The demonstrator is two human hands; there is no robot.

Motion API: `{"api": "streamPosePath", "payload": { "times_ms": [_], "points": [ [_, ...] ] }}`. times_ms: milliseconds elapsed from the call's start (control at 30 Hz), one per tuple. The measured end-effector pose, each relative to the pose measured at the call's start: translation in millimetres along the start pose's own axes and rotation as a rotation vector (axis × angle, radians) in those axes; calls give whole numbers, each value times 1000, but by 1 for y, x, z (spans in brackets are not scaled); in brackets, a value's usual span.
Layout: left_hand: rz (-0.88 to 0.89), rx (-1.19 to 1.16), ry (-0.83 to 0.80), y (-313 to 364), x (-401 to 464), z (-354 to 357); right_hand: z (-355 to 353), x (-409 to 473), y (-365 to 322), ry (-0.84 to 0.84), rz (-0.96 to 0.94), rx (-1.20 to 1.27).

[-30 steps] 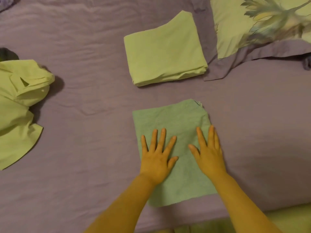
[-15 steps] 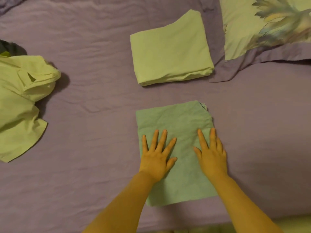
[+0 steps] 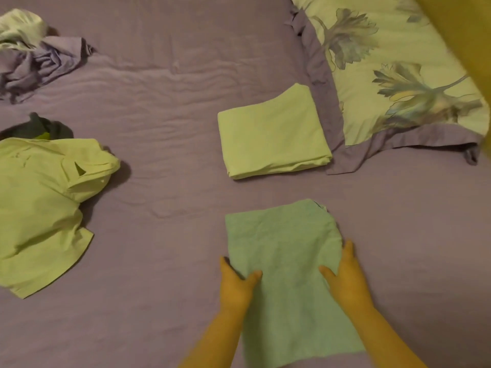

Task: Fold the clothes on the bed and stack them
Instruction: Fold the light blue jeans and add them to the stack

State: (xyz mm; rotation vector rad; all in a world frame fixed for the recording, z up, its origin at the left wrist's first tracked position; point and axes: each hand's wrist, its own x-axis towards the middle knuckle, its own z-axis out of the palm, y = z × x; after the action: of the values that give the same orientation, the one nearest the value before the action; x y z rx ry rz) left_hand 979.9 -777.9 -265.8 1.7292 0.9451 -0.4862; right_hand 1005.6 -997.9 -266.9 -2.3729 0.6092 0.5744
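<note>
So the bed has a wrinkly purple sheet on it, and down at the near edge, a bit right of centre, there's a mint-green cloth folded into a tall rectangle, lying flat. The left hand is at its left edge with the thumb on top and the fingers tucked under the cloth, so it's pinching that edge. The right hand does pretty much the same on the right edge: thumb lying on top of the fabric, fingers running along or under the side, looks like it's gripping too, though I can't really see those fingertips. Just beyond that cloth, apart from it, sits a lime-green folded piece, neat and squared off, with its far right corner touching the purple border of a floral pillow at the far right. Over on the left there's a lime-green shirt lying loose and not folded, with something dark poking out behind it. At the far left corner there's a crumpled heap of purple and pale fabric.
</note>
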Motion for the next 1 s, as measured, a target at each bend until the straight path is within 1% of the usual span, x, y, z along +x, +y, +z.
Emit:
{"api": "streamPosePath", "payload": {
  "times_ms": [67, 133, 267, 400, 500, 633, 733, 867, 1000],
  "points": [
    [-58, -119, -61, 5, -2, -5, 2, 0, -2, 56, 1, 37],
    [-60, -206, -112, 11, -6, -11, 0, -3, -9, 90, -16, 37],
    [45, -310, -153, 45, -11, -35, -18, -10, -43, 171, -84, 105],
    [161, -326, -174, 98, -2, -59, -50, 0, -95, 262, -201, 157],
    [242, -329, -174, 139, 10, -67, -74, 19, -135, 296, -269, 129],
    [335, -300, -99, 195, 35, -70, -100, 57, -180, 282, -372, 69],
    [439, -297, -100, 230, 57, -67, -114, 93, -202, 244, -417, 37],
    [447, -270, -108, 264, 87, -54, -126, 141, -217, 185, -486, 50],
    [430, -234, -98, 281, 129, -35, -130, 184, -227, 137, -530, 55]
  ]
}}
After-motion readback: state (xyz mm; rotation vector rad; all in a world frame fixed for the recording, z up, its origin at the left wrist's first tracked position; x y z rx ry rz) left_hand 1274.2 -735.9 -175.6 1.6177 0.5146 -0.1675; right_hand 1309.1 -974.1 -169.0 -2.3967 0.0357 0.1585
